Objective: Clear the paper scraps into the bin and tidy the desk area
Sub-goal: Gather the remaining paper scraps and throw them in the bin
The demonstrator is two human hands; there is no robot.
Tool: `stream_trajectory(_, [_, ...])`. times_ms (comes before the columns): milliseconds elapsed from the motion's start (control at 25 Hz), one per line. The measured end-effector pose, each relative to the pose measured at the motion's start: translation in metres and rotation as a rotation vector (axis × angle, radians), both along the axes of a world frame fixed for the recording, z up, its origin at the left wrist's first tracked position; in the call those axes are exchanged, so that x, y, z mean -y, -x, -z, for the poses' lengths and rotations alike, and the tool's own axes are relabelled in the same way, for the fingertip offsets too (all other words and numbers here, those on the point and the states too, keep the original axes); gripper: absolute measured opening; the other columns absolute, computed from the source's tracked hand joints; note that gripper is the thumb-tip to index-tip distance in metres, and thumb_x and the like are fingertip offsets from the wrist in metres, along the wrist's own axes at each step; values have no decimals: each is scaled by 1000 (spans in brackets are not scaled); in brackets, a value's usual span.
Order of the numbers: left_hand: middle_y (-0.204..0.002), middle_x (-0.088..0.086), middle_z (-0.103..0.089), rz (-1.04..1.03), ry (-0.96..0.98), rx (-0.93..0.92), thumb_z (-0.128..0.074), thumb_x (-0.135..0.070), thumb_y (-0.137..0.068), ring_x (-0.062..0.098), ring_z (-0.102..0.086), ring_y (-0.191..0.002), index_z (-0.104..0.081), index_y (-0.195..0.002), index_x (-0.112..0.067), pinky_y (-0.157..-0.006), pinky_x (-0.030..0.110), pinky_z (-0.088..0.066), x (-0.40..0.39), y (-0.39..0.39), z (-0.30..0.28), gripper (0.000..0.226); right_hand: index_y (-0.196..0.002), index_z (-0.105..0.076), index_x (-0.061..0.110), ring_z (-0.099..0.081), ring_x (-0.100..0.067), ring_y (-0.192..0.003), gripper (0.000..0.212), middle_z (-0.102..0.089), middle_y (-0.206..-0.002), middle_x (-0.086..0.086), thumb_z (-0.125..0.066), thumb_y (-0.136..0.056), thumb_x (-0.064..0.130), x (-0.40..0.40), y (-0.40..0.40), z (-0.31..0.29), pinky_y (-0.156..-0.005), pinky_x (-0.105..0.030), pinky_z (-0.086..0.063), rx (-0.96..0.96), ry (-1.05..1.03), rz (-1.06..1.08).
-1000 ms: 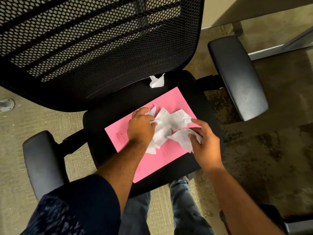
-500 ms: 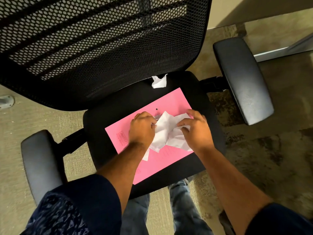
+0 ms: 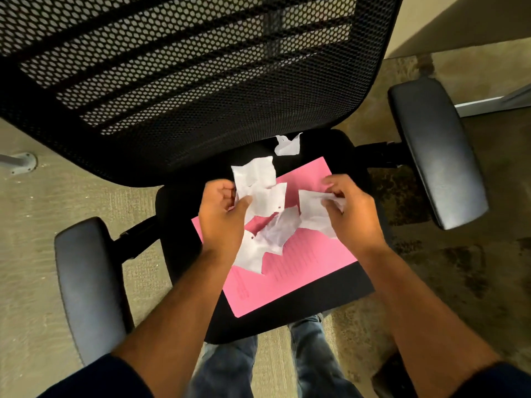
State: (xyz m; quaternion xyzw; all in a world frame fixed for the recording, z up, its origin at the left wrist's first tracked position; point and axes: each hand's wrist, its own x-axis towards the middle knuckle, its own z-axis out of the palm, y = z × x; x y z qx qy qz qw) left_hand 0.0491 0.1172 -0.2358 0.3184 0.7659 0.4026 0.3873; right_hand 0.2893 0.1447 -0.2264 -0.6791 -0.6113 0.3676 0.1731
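Observation:
My left hand point(image 3: 219, 216) is shut on several white paper scraps point(image 3: 260, 185), lifted a little above a pink sheet point(image 3: 301, 265) that lies on the black chair seat point(image 3: 287, 317). My right hand point(image 3: 349, 214) pinches another white scrap point(image 3: 311, 211) beside them. More crumpled white pieces point(image 3: 275, 234) hang between my hands, and I cannot tell whether they rest on the pink sheet. One lone white scrap point(image 3: 287, 145) lies at the back of the seat, near the backrest. No bin is in view.
The chair's black mesh backrest point(image 3: 186, 76) rises right behind the scraps. Padded armrests stand at the left point(image 3: 89, 282) and right point(image 3: 434, 150). Carpet lies all around, with a dark stained patch point(image 3: 459, 268) at the right. My legs in jeans point(image 3: 313, 360) are below the seat's front edge.
Both hands have closed on the white scraps and raised them off the pink sheet. The hands, pressed together half a second ago, are now apart. The lone scrap at the back has not moved.

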Motion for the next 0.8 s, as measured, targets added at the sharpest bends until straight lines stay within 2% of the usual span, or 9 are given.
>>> stream_trajectory(80, [-103,-16,-77,-83,7,89,-81,-15,-91,7,-77,-95,-68,-102,-40,-78,35,-65,10,7,0,30,-132,-67,25,-64,-6,-105,38,-70,-118,4,-71,-99,6,-18,11,-1,-84,-7,-51,-34,-8,15])
stream_trajectory(200, [-96,-2,-81,-174,41,203,-77,-14,-94,23,-79,-90,-75,-95,-31,-78,55,-66,28,16,2,17,-120,-77,16,-68,-13,-108,33,-74,-120,-1,-69,-95,-4,-46,35,2,-95,-24,-56,-7,-49,-105])
stream_trajectory(320, [-97,3,-81,-267,44,322,-75,-11,-96,28,-80,-89,-77,-94,-27,-75,53,-67,39,23,0,16,-125,-75,15,-64,-18,-121,42,-56,-147,-3,-68,-91,-10,-70,59,7,-102,-23,-50,86,-10,-249])
stream_trajectory(360, [-98,4,-81,-286,43,356,-74,-10,-96,28,-80,-89,-77,-96,-24,-74,50,-67,40,24,0,14,-129,-73,16,-62,-16,-122,47,-44,-158,-1,-67,-91,-11,-77,66,9,-100,-23,-51,139,14,-302])
stream_trajectory(440, [-99,9,-80,-312,51,401,-74,-10,-96,31,-79,-90,-78,-98,-21,-73,47,-65,43,26,1,12,-137,-68,21,-60,-12,-110,60,-23,-171,3,-65,-89,-15,-88,77,13,-85,-22,-52,244,67,-371])
stream_trajectory(520, [-99,12,-80,-325,53,426,-75,-8,-95,33,-78,-93,-79,-99,-18,-77,48,-65,45,26,1,12,-140,-65,24,-64,-16,-100,67,-17,-171,3,-63,-86,-16,-93,83,14,-74,-22,-49,316,92,-368])
stream_trajectory(600, [-102,17,-79,-331,63,448,-75,-6,-95,36,-77,-98,-80,-101,-17,-86,55,-64,48,27,1,13,-141,-63,24,-68,-23,-99,70,-18,-170,1,-64,-84,-15,-95,89,17,-72,-24,-49,353,116,-352])
stream_trajectory(720, [-103,20,-78,-347,94,458,-76,-4,-93,41,-75,-97,-80,-100,-16,-91,62,-61,52,29,0,15,-146,-60,29,-68,-28,-105,74,-10,-173,-1,-62,-85,-13,-99,98,17,-78,-29,-55,383,199,-334])
stream_trajectory(800, [-102,18,-79,-347,91,452,-76,-2,-93,42,-75,-99,-80,-100,-14,-87,57,-63,52,30,1,15,-149,-57,33,-67,-32,-115,75,-5,-175,-3,-60,-88,-11,-105,104,16,-85,-33,-59,407,245,-326])
